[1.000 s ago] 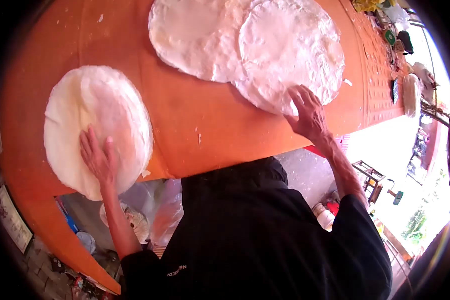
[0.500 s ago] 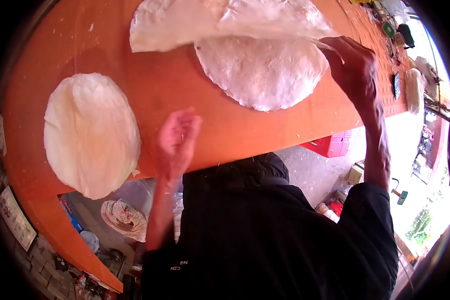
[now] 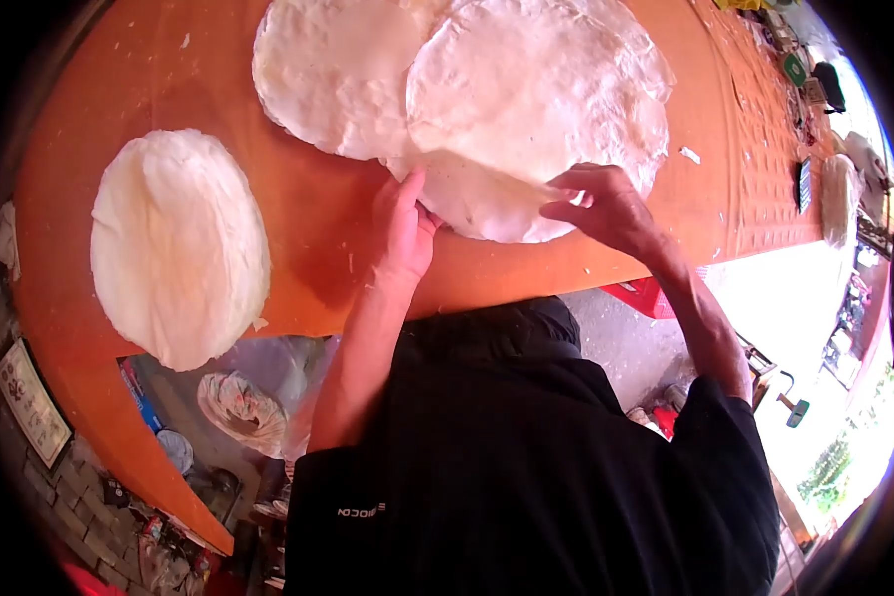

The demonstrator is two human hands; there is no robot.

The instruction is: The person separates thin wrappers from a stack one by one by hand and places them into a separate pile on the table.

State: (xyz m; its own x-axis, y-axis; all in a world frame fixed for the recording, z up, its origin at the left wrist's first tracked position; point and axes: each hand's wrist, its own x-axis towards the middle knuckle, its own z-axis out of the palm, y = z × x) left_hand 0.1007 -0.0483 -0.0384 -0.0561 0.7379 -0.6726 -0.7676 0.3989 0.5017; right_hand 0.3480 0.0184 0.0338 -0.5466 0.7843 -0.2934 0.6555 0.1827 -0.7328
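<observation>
Several thin, round, whitish flatbreads lie overlapping at the top of the table. The uppermost flatbread [image 3: 536, 89] partly covers a left flatbread [image 3: 338, 79] and a lower flatbread [image 3: 477, 204]. My right hand [image 3: 611, 209] pinches the near edge of the uppermost one between thumb and fingers, raising it slightly. At the lower flatbread's near-left edge, my left hand [image 3: 405, 230] is closed, its thumb side against the rim and its other fingers partly hidden. A separate pale flatbread [image 3: 179, 248] lies flat on the left.
The orange-covered table [image 3: 318, 248] ends just before my body. Small scraps dot its cover. Under it are a red crate [image 3: 641, 295] and a bundled cloth [image 3: 243, 412]. Assorted items, among them a black pouch [image 3: 827, 87], line the right end.
The folded upper flatbread has come down and spread out over the others. My right hand moved left and nearer my body; my left hand moved up and right to the flatbread's edge.
</observation>
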